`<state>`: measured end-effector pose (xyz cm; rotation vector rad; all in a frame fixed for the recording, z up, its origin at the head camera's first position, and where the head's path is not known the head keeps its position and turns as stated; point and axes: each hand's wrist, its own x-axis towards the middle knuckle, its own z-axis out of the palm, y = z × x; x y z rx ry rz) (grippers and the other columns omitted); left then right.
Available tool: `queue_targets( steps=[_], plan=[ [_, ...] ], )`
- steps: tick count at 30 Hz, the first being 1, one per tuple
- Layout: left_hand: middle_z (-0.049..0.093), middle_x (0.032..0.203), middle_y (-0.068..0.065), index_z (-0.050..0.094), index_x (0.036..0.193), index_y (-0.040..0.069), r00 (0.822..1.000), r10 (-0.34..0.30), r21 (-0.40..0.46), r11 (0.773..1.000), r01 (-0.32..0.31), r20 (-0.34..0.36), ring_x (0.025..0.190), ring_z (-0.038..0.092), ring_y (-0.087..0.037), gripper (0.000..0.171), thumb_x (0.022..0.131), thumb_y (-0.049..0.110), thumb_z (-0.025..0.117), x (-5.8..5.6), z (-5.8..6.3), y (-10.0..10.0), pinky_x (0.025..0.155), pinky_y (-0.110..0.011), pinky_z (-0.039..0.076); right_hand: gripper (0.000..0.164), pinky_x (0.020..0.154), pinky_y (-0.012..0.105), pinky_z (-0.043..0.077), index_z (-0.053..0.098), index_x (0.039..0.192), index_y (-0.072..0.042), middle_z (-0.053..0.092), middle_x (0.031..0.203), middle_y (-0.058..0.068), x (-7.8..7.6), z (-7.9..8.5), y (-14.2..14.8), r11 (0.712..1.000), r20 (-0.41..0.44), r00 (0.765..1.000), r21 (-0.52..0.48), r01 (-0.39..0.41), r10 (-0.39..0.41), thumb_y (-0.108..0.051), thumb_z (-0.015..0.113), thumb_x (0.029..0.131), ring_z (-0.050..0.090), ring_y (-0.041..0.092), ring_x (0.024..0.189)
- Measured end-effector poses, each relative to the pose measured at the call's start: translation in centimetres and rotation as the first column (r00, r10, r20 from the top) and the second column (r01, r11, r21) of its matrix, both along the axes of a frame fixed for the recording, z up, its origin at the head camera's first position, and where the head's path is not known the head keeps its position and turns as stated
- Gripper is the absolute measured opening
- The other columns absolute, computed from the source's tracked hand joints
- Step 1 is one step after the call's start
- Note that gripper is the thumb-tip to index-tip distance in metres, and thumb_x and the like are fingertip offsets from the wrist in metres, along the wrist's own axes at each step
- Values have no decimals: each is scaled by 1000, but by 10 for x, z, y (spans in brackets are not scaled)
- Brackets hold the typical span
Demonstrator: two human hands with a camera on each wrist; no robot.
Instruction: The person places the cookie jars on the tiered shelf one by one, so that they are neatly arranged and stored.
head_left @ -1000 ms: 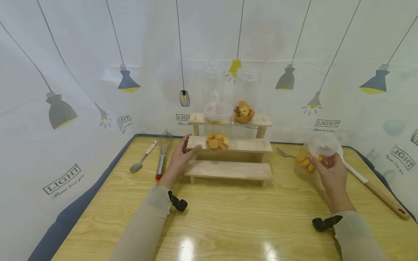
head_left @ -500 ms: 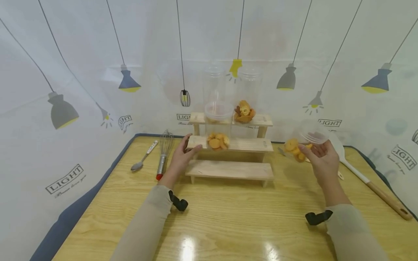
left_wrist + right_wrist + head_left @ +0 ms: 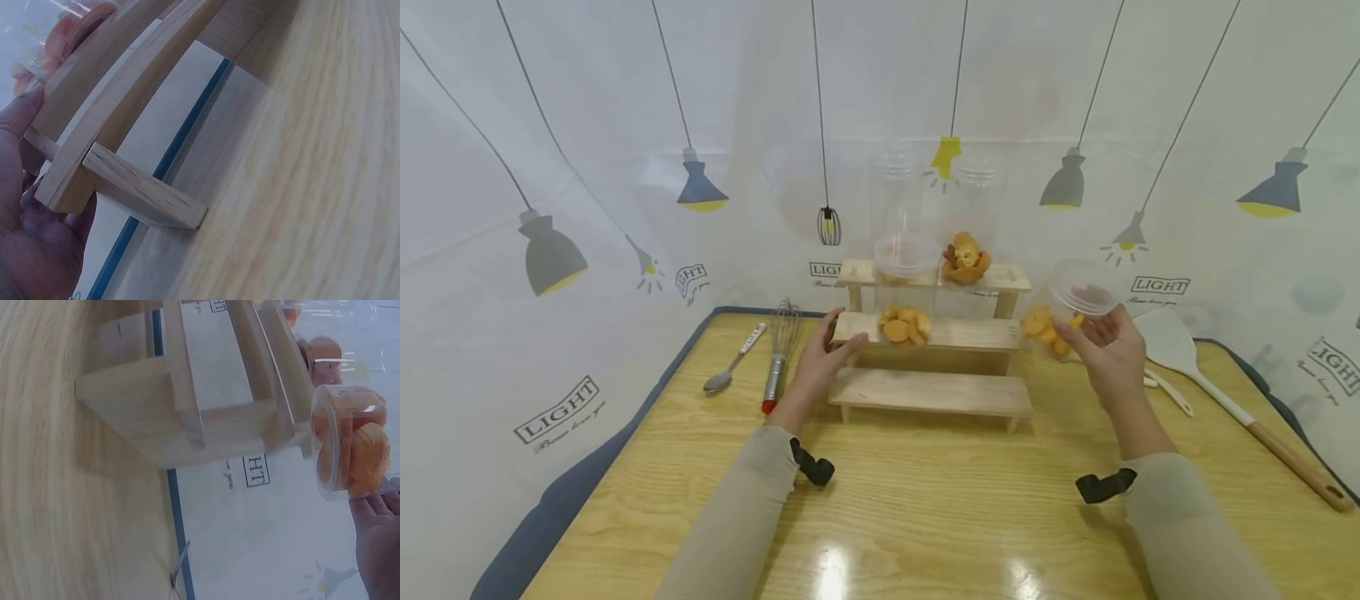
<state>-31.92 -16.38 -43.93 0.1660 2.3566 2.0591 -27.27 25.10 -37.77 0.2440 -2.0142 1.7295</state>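
Observation:
My right hand [image 3: 1112, 354] grips a clear plastic jar [image 3: 1063, 308] of orange snack pieces, tilted in the air beside the right end of a three-tier wooden rack [image 3: 928, 387]. In the right wrist view the jar's base [image 3: 334, 444] faces the rack, apart from the shelves. At the rack's left side my left hand [image 3: 816, 362] holds the end of the middle shelf, thumb on top; some fingers are hidden behind the wood. A similar jar [image 3: 904, 292] stands on the middle shelf's left part. Two taller jars, one left [image 3: 895, 192] and one right [image 3: 976, 212], stand on the top shelf.
Left of the rack lie a spoon [image 3: 718, 382] and a whisk [image 3: 775, 367]. To the right are a long-handled white spatula [image 3: 1217, 396] and a smaller white handle [image 3: 1172, 393]. A fork [image 3: 180, 565] shows in the right wrist view. A patterned sheet hangs behind the table.
My right hand has carried the tilted jar leftward and slightly up, from above the utensils to the rack's right end. My left hand stays on the rack.

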Motion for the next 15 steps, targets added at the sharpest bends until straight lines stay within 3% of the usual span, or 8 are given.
queue_targets(
  steps=[6, 15],
  plan=[
    [13, 168, 6, 32, 153, 47, 1000, 7, 8, 1000, -7, -4, 138, 45, -24, 86, 81, 63, 76, 1, -1, 1, 109, -50, 42, 63, 105, 21, 43, 52, 144, -11, 58, 138, 5, -4, 3, -15, 999, -41, 998, 14, -43, 43, -7, 79, 87, 54, 18, 130],
    [10, 167, 10, 29, 154, 47, 1000, -14, 7, 1000, 14, 14, 140, 42, -23, 83, 85, 59, 74, -1, 1, -1, 110, -49, 41, 67, 110, 29, 40, 48, 146, -6, 52, 146, 15, -11, 7, -45, 983, -60, 981, 10, -185, 186, -4, 79, 87, 48, 21, 137]
  ],
)
